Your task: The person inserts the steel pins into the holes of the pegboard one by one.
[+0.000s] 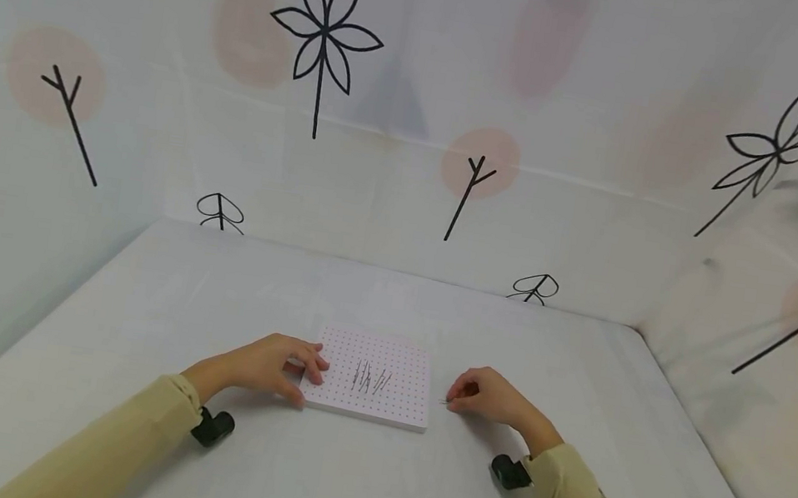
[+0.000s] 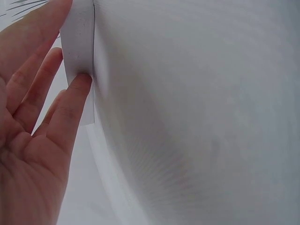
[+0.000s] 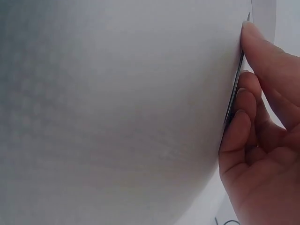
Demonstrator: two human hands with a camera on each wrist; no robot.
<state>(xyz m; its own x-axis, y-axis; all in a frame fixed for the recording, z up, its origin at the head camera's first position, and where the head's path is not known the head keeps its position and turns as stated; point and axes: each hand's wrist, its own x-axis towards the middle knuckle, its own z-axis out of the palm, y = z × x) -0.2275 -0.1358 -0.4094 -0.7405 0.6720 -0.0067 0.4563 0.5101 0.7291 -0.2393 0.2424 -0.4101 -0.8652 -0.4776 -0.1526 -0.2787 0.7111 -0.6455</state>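
A white square board (image 1: 401,407) with a grid of small holes or dots lies flat on the table. Several thin dark needle-like pieces (image 1: 366,378) lie on its middle. At the board's left edge is my left hand (image 1: 268,365), its spread, slightly bent fingers touching the edge and top. The left wrist view shows a fingertip against the board's side wall (image 2: 77,47). Right of the board, my right hand (image 1: 488,395) is low at the tabletop. Its thumb and curled fingers pinch a thin dark needle (image 3: 233,96), whose pointed end sticks out past the thumb.
A white-covered table (image 1: 339,477) extends around the board. Printed fabric walls (image 1: 376,195) with plant drawings enclose the back and sides. Dark wrist-worn devices (image 1: 214,428) sit below both cuffs.
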